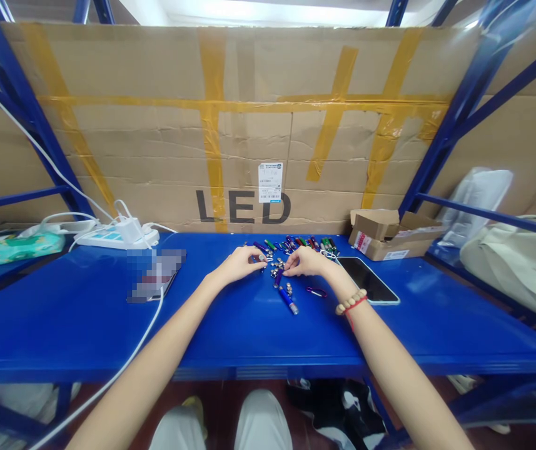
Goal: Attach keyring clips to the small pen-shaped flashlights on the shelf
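My left hand (242, 265) is above the blue table with thumb and fingers drawn together in a pinch; what sits between the tips is too small to make out. Facing it, my right hand (305, 262) has its fingertips closed at a small purple metal tube (278, 277). Small silver parts (274, 270) lie between the two hands. Nearer to me rests a blue metal tube with a silver end (289, 300), like a mini flashlight, and beside it more silver bits (289, 288). A purple carabiner (316, 292) lies under my right wrist.
Several coloured tubes (312, 242) are spread behind my hands. To the right are a tablet-like device (371, 281) and an open carton (384, 237). A power strip (103, 236) and a pixelated flat item (155, 275) with a white cable are left. A taped cardboard sheet (164, 150) stands behind.
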`<action>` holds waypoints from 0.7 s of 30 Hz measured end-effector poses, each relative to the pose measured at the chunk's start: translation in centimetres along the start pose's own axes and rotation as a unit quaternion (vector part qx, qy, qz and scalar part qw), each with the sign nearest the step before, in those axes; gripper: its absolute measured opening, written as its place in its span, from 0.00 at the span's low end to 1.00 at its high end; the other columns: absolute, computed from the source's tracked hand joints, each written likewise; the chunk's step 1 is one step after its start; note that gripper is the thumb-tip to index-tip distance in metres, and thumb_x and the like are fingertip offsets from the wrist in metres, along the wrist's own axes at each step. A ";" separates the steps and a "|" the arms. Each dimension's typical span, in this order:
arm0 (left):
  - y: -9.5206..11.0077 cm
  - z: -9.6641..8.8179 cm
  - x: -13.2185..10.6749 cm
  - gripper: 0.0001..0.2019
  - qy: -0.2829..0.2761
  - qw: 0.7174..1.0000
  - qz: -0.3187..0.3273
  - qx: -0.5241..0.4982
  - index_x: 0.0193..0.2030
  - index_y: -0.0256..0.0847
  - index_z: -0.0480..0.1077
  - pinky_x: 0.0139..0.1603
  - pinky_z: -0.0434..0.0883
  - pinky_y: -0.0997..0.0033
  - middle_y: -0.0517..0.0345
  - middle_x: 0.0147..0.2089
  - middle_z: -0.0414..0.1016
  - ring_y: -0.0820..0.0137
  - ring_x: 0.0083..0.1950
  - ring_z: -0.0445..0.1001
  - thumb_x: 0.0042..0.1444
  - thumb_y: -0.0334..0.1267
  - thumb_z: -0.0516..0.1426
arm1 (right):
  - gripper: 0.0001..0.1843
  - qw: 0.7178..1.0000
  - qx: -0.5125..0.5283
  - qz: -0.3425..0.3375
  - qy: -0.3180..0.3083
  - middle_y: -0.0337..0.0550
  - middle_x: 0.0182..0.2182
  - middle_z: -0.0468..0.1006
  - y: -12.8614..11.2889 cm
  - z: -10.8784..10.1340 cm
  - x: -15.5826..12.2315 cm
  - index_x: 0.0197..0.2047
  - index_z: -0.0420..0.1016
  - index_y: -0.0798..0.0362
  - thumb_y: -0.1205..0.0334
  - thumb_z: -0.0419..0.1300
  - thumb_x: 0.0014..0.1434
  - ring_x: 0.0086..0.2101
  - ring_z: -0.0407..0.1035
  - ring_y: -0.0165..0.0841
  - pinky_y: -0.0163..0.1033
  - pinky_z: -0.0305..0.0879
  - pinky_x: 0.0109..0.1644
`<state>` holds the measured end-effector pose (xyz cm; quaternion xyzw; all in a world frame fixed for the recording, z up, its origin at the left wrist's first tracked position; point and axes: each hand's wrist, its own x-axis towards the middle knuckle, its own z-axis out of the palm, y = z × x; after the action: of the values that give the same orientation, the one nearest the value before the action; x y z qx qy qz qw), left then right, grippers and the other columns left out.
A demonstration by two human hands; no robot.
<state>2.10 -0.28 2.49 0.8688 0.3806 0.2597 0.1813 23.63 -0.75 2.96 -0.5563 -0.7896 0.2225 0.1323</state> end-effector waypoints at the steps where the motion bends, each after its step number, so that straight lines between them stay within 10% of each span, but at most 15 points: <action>1: 0.0 0.0 0.0 0.11 -0.005 1.000 0.003 0.001 0.35 0.40 0.72 0.37 0.65 0.75 0.58 0.36 0.75 0.72 0.33 0.70 0.50 0.43 0.54 | 0.10 1.000 0.003 -0.001 -0.003 0.39 0.23 0.78 0.0 0.0 0.0 0.29 0.78 0.55 0.59 0.64 0.42 0.24 0.69 0.27 0.28 0.64 0.28; 21: 0.1 1.0 -0.1 0.12 -0.009 0.999 -0.009 0.029 0.29 0.38 0.68 0.29 0.60 0.76 0.60 0.27 0.69 0.73 0.29 0.65 0.50 0.45 0.54 | 0.12 1.000 -0.010 0.000 0.008 0.41 0.22 0.76 0.7 1.2 1.0 0.31 0.77 0.56 0.56 0.61 0.48 0.20 0.66 0.25 0.28 0.62 0.24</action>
<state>2.73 -0.51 1.70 0.8725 0.3946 0.2387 0.1617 23.28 0.17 1.54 -0.5590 -0.7910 0.2102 0.1328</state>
